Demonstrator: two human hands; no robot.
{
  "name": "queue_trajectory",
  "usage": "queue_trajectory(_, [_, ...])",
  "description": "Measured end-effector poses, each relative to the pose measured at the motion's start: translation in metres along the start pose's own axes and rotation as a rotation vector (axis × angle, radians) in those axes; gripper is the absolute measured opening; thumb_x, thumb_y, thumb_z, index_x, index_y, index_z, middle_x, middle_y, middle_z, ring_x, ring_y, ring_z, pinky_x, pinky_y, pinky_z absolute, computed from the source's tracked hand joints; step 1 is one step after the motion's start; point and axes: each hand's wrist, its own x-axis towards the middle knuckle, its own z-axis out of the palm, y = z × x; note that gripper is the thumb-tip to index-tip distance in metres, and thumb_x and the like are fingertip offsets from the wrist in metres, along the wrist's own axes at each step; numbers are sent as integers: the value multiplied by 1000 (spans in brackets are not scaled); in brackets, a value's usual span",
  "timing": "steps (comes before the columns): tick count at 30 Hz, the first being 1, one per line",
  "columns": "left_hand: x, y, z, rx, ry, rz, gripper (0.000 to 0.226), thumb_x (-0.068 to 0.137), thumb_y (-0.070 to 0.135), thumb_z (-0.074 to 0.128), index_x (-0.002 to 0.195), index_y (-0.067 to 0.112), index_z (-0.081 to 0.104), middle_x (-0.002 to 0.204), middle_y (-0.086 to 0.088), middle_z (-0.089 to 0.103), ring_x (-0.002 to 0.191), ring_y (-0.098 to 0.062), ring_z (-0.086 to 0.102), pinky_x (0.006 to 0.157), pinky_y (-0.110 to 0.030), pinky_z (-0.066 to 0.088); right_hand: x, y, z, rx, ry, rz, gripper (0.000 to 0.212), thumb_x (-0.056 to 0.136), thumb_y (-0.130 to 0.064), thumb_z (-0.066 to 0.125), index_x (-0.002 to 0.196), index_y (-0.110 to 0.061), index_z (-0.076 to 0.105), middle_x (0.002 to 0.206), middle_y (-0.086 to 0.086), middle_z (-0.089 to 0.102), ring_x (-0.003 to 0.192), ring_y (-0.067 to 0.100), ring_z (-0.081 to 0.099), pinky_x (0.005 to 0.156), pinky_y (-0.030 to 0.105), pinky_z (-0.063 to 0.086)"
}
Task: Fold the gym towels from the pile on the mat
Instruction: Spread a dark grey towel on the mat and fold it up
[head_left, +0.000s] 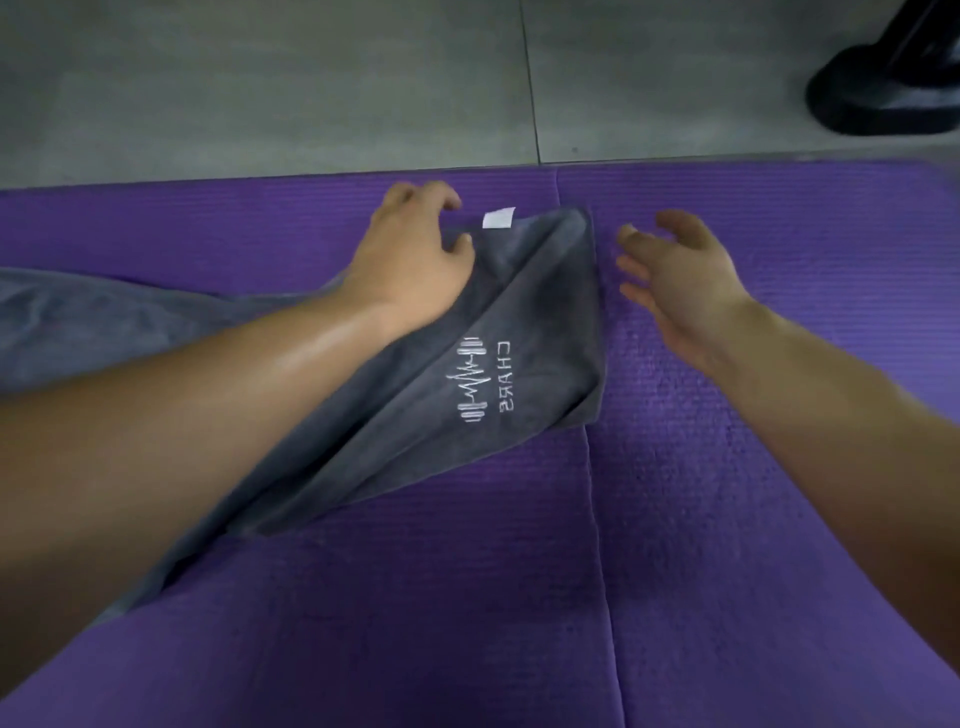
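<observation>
The towel (524, 332) lies part folded on the mat (727, 519). Its long axis slants from near-left, under the left forearm, up to the far-right corner by the tag (498, 217). My left hand (415, 254) rests on the far edge with fingers curled; I cannot tell whether it pinches cloth. My right hand (675, 280) hovers spread and empty just beside the towel's right edge, apart from it. That edge lies to its left, so I judge this hand nearer for the next fold.

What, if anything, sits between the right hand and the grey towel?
Nothing visible: only bare purple mat separates the open right hand from the right edge of the grey towel. The left hand rests on its far corner.
</observation>
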Motion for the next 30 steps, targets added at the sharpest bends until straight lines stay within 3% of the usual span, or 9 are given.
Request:
queue_trajectory(4, [-45,-8,12,214,-175,192,47,93,50,47,133,26,58,141,-3,52,133,-28,47,113,-46,36,-38,32,-9,-357,69,-43,60,68,-68,68,104,-20,65,89,-5,71,85,23,72,81,50,61])
queue_trajectory(7, [-65,-22,26,377,-345,131,62,100,58,36,156,32,30,168,-5,15,156,-23,8,126,-48,6,-64,55,-11,-482,-60,51,50,78,-64,71,78,-14,69,66,3,72,65,24,72,68,49,63])
queue_trajectory(10, [-71,-35,38,415,-404,78,72,98,65,21,161,34,9,170,-1,-12,155,-17,-18,124,-54,-10,-78,71,-6,-573,-153,37,41,79,-57,75,67,-18,68,60,-1,68,63,21,69,70,47,62])
queue_trajectory(13, [-74,-40,44,428,-417,81,74,96,68,14,162,35,3,167,2,-23,151,-14,-28,121,-55,-16,-85,78,0,-360,-127,-111,25,90,-33,73,69,-20,67,66,0,69,67,14,66,78,50,61])
queue_trajectory(16, [-74,-38,43,382,-421,60,73,96,68,11,161,36,4,167,3,-23,150,-13,-30,121,-55,-18,-85,75,0,-72,-56,-172,23,91,-40,63,80,-20,63,80,6,69,79,16,64,87,52,58])
queue_trajectory(19, [-73,-35,42,340,-425,33,71,98,68,11,161,36,7,168,5,-21,151,-11,-28,121,-54,-19,-86,72,-4,-84,42,-197,25,100,-40,53,83,-21,54,71,-6,59,67,8,54,62,36,54])
queue_trajectory(25, [-70,-31,40,377,-440,10,74,97,71,16,161,35,8,168,3,-20,152,-14,-27,120,-55,-18,-89,88,-23,9,129,-83,20,100,-32,58,83,-23,60,70,-5,65,62,9,61,51,27,52])
queue_trajectory(28, [-74,-26,43,456,-438,14,76,97,71,22,161,36,4,168,0,-21,152,-18,-27,120,-57,-18,-91,110,-49,-194,146,-8,28,99,-34,59,78,-15,53,58,-2,49,50,20,46,39,24,38])
queue_trajectory(30, [-76,-21,48,466,-438,25,76,96,71,25,161,37,2,168,0,-21,152,-19,-26,120,-60,-15,-97,123,-70,-500,137,-36,34,99,-35,59,78,-9,50,59,0,48,56,24,45,50,27,38])
